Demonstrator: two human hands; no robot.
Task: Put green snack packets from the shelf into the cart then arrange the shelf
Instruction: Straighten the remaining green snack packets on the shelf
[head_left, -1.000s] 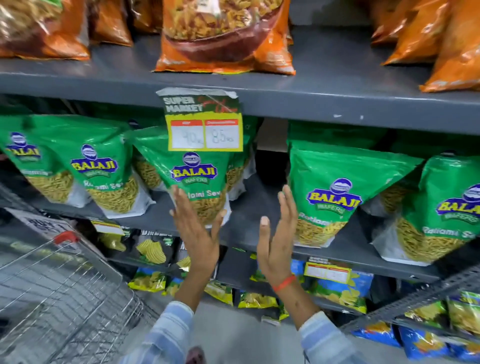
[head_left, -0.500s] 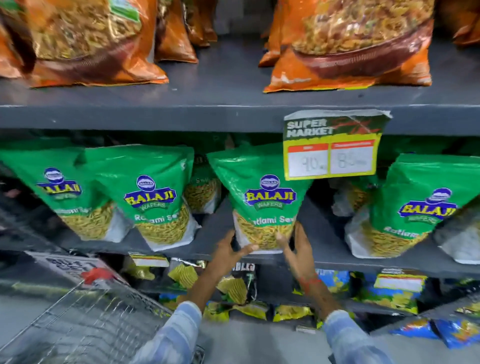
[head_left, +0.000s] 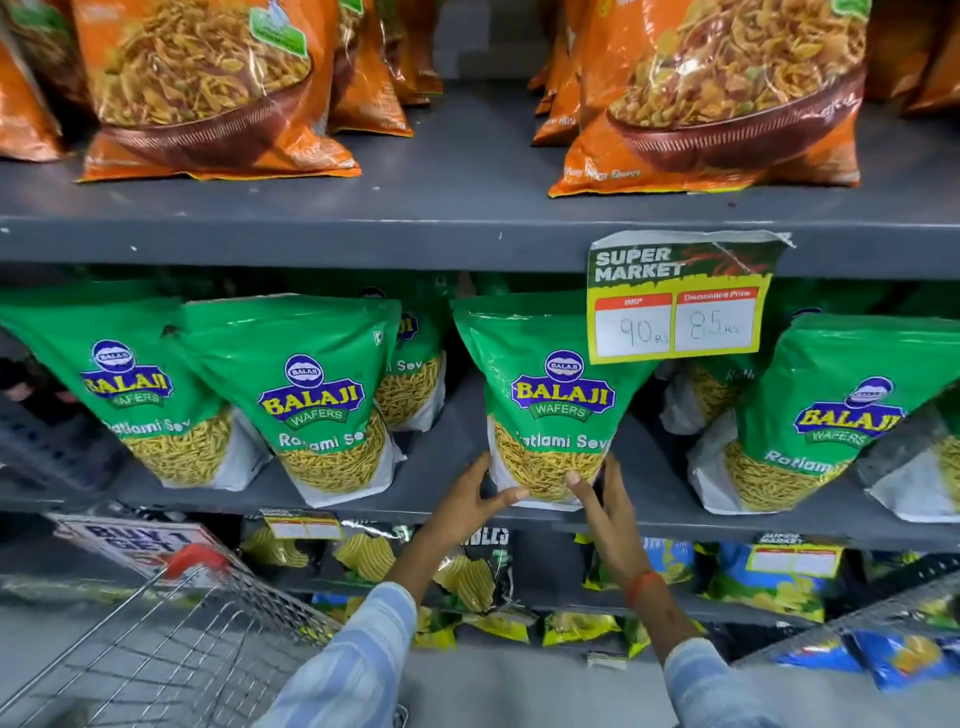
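A green Balaji snack packet (head_left: 556, 395) stands upright on the grey middle shelf (head_left: 436, 467). My left hand (head_left: 475, 501) grips its lower left corner and my right hand (head_left: 602, 501) grips its lower right corner. More green packets stand to the left (head_left: 317, 395), far left (head_left: 124, 384) and right (head_left: 826, 415), with others behind. The wire cart (head_left: 171, 649) is at the lower left, with nothing visible in it.
Orange snack bags (head_left: 208, 88) fill the shelf above. A price tag (head_left: 680, 301) hangs from that shelf's edge over the held packet's top right. Lower shelves hold yellow and blue chip packets (head_left: 779, 582). A "Buy 1 Get 1" sign (head_left: 140, 540) sits by the cart.
The view shifted left, so the packets appear further right. My hands went from open in the air to closing on the bottom corners of the middle green packet.
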